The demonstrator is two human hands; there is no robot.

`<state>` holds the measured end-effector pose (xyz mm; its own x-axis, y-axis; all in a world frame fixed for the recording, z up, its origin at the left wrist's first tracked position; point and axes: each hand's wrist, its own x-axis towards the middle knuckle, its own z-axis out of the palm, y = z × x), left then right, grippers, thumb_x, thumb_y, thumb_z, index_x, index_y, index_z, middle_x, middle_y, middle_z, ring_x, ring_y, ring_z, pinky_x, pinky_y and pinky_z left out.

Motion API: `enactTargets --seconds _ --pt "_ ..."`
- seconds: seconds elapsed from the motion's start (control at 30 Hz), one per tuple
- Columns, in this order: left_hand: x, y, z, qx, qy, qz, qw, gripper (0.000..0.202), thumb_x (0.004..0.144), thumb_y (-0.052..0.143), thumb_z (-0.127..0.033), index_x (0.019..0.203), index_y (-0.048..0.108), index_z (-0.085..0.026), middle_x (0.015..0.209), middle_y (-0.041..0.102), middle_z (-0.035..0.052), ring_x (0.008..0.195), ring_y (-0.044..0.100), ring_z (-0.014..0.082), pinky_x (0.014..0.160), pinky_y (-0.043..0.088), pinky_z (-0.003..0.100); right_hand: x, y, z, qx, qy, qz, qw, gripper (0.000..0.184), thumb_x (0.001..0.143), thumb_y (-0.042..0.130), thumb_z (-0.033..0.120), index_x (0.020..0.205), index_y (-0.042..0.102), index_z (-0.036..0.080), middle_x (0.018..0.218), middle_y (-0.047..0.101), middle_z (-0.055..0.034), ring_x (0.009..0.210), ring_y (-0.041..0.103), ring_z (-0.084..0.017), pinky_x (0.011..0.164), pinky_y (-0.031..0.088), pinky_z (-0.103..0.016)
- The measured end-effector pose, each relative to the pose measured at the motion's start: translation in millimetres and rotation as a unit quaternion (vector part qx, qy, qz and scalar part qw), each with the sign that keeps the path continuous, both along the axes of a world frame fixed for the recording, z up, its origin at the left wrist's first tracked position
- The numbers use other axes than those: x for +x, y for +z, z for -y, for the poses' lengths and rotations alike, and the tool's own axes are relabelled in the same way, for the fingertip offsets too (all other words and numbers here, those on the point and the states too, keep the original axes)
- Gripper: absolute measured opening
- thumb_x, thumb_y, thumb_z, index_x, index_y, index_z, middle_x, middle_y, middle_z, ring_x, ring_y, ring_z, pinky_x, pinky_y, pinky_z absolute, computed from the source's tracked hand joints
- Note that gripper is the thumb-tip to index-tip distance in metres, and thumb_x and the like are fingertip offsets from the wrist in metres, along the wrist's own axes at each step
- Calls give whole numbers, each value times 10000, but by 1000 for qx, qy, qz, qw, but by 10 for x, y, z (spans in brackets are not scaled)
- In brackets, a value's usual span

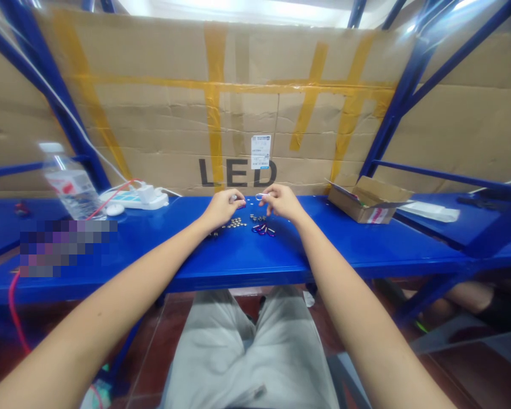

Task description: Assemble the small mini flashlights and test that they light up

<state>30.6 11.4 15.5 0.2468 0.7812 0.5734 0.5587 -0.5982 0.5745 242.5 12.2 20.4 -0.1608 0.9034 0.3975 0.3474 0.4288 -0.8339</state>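
Note:
My left hand is closed in a pinch above the blue tabletop. A small purple piece shows at its fingertips, mostly hidden. My right hand pinches a thin silvery loop between thumb and fingers, a short gap from the left hand. Below and between the hands lie several small brass-coloured parts and a cluster of small dark metal parts. Several purple carabiners lie just in front of these, closer to me. A few dark bits sit partly behind my left wrist.
An open cardboard box stands at right on the blue table. To the left are a water bottle, a white power strip with cables, and a blurred-out item. A large carton marked LED walls off the back.

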Motion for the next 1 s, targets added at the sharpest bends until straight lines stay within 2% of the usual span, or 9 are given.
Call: enactTargets --seconds 0.13,0.33,0.47,0.57,0.7,0.8,0.9,0.93,1.0 --pt "-16 -50 -94 12 26 -31 999 109 772 765 -285 841 767 -200 775 684 16 797 607 186 765 462 306 46 -9 -57 3 -24 -2 1000 121 913 645 154 825 562 166 768 753 -43 429 568 -73 463 439 -198" --pt "46 -98 -166 -1 14 -97 995 114 801 666 -204 871 755 -199 890 755 49 845 654 199 783 469 298 14 12 -12 -21 -38 9 999 134 888 651 137 782 573 162 727 728 -47 479 574 -82 464 420 -191" --pt "108 -127 -194 1 31 -169 985 147 791 634 -221 888 744 -207 891 759 62 807 651 209 707 435 288 37 69 63 -54 -45 50 996 86 830 676 125 752 646 145 641 669 -32 498 556 -105 443 386 -213" --pt "146 -153 -200 -6 34 -221 975 141 795 617 -242 860 741 -223 866 755 57 785 644 214 650 388 284 84 110 117 -71 -26 106 992 65 790 709 162 747 742 127 555 614 -8 473 470 -93 474 385 -238" --pt "181 -180 -195 -25 14 -264 964 160 836 620 -333 804 743 -236 830 748 52 782 649 224 615 355 286 142 110 117 -103 31 149 983 40 698 767 171 715 792 144 620 684 -24 514 484 -102 502 392 -251" --pt "177 -150 -201 -38 16 -258 965 189 809 673 -408 834 741 -233 891 754 63 831 658 237 637 375 284 160 76 77 -122 79 184 972 115 619 833 159 726 790 160 655 710 -26 551 529 -117 495 390 -236" --pt "80 -48 -228 -48 63 -197 977 298 816 660 -482 942 704 -217 1010 752 98 902 662 262 689 419 297 169 44 45 -124 83 189 971 201 576 887 193 722 751 167 624 688 -9 539 530 -113 484 377 -224" --pt "15 -1 -240 -52 85 -172 980 305 841 627 -481 967 688 -211 1030 749 111 911 664 266 704 434 304 171 38 41 -122 80 186 972 208 576 892 204 709 736 167 622 685 -8 539 533 -114 489 378 -225" --pt "-169 95 -260 -51 121 -146 980 231 876 563 -378 980 673 -203 1033 747 128 902 670 262 720 454 309 175 38 45 -116 76 183 973 185 595 883 204 681 723 167 648 701 -19 575 562 -122 527 402 -232"
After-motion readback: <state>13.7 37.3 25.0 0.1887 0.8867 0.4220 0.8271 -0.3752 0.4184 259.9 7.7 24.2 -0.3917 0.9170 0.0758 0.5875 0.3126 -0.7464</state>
